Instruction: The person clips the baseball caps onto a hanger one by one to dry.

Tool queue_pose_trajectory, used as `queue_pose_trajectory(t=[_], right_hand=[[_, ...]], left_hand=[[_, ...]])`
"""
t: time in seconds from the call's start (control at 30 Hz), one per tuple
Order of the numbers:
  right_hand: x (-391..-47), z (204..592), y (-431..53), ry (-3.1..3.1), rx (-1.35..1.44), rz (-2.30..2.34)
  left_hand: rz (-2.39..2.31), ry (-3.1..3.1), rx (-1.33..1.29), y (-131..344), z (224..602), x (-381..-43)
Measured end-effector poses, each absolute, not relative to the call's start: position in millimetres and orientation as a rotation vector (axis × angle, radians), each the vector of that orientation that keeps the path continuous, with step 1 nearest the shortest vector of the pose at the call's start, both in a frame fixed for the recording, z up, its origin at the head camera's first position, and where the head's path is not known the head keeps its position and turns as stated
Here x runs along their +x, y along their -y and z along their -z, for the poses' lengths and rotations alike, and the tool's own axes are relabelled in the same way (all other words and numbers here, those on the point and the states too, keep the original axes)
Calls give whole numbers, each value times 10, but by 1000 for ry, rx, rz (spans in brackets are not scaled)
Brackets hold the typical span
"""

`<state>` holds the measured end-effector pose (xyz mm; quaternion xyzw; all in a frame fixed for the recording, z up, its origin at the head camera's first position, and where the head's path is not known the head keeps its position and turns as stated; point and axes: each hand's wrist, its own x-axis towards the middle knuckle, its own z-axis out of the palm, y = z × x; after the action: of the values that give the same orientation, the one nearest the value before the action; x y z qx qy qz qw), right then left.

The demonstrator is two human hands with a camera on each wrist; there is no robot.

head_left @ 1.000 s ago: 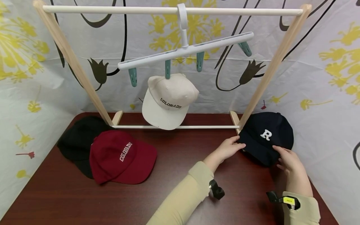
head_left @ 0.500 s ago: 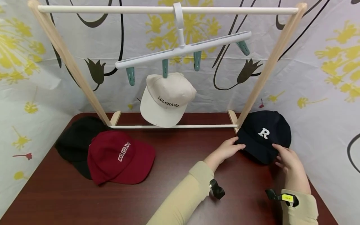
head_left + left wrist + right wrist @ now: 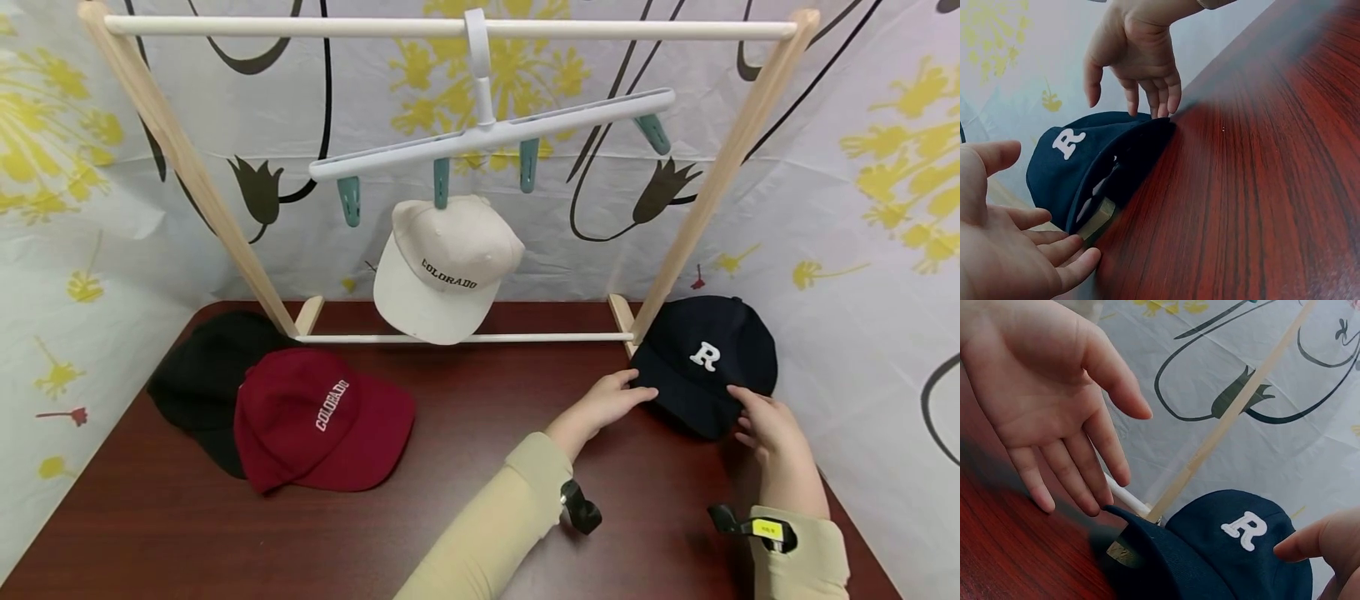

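Observation:
A navy baseball cap (image 3: pixel 705 358) with a white R lies at the table's right, brim towards me. Beside the brim's left edge is my left hand (image 3: pixel 603 404), fingers extended and thumb apart; in the left wrist view its fingertips overlap the brim edge, and I cannot tell if they touch. Over the brim's right side hangs my right hand (image 3: pixel 772 425), fingers loosely bent downward, tips at the brim edge in the left wrist view. Its thumb (image 3: pixel 1300 544) lies in front of the crown in the right wrist view. Neither hand grips the cap.
A wooden rack (image 3: pixel 701 200) stands behind, bearing a tilted white hanger (image 3: pixel 495 133) with green clips. A white Colorado cap (image 3: pixel 453 267) hangs from one clip. On the left of the table (image 3: pixel 225 542), a maroon cap (image 3: pixel 315 425) overlaps a black cap (image 3: pixel 202 367).
The head view has shifted slightly. Both hands stay at the navy cap's brim, with hardly any visible movement.

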<state>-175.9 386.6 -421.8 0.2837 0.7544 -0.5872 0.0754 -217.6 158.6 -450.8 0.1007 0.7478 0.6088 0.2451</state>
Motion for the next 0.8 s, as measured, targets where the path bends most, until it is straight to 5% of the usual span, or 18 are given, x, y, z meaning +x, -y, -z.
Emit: queue_pose_trajectory(t=[0.8], right_hand=[[-1782,4346,-3930,-2291,912,1728]], left_hand=[[-1793,-2026,171,-1576,4505,-2133]])
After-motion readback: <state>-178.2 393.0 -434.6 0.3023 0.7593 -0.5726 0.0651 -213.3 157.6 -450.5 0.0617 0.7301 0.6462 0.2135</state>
